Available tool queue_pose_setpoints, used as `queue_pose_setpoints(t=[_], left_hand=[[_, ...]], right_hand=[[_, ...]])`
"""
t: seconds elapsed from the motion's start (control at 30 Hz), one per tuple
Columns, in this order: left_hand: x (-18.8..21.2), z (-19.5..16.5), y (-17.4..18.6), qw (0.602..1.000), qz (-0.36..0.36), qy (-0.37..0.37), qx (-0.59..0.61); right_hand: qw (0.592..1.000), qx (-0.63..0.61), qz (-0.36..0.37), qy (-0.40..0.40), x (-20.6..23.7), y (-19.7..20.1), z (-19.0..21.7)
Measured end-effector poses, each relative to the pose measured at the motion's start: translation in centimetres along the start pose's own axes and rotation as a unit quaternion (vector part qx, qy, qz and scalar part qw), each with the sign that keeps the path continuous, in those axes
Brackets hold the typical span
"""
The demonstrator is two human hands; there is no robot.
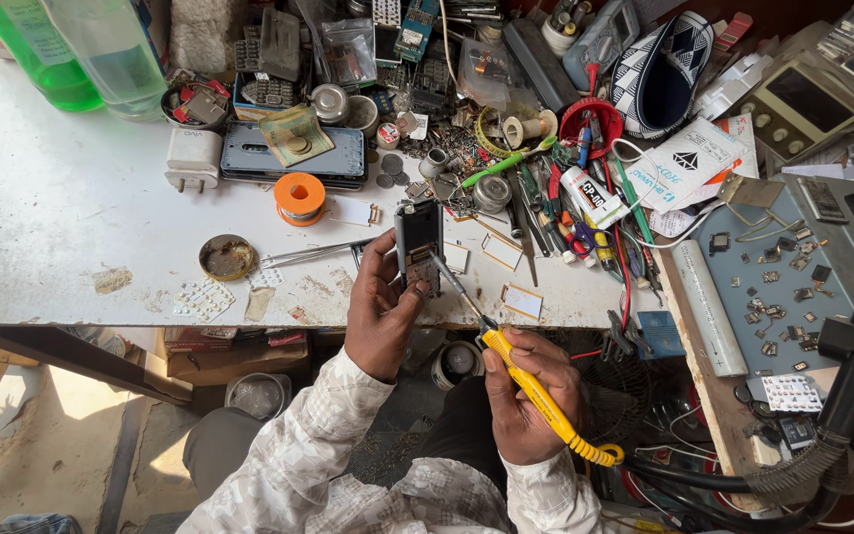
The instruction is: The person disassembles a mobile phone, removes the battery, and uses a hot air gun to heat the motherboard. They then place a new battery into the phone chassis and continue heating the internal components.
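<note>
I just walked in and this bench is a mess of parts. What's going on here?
A person is at a cluttered white workbench, working on a small opened phone. The left hand holds the phone upright at the bench edge, its insides facing them. The right hand grips a yellow soldering iron with its tip at the phone's lower part. An orange spool of solder wire, tweezers and a small round tin lie close by.

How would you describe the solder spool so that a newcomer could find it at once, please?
Start at the white table. Just above the left hand, below the grey tray, lies the solder spool. It is the only bright orange ring there, wound with silver wire.
</note>
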State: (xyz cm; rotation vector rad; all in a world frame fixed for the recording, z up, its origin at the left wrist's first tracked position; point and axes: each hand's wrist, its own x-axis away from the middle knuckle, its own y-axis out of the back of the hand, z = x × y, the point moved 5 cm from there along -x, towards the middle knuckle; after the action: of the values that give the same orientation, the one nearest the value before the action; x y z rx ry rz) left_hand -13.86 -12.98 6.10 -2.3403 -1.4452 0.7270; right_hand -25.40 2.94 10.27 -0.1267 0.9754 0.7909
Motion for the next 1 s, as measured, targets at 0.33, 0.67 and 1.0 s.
queue_pose_setpoints(t=[0.33, 0.67, 1.0], left_hand=[[0.05, 0.09, 0.1, 1.0, 0.003, -0.003, -0.004], [0.0, 0.21, 0.08, 1.0, 0.0, 0.004, 0.011], [0.01, 0.01, 0.14, 1.0, 0.009, -0.016, 0.007]], right_hand=[[1.0, -0.001, 0.005, -0.003, 0.15, -0.13, 0.34], [1.0, -0.012, 0.019, -0.002, 0.2, -0.37, 0.47], [1.0, -0.017, 0.011, -0.003, 0.22, -0.51, 0.5]])
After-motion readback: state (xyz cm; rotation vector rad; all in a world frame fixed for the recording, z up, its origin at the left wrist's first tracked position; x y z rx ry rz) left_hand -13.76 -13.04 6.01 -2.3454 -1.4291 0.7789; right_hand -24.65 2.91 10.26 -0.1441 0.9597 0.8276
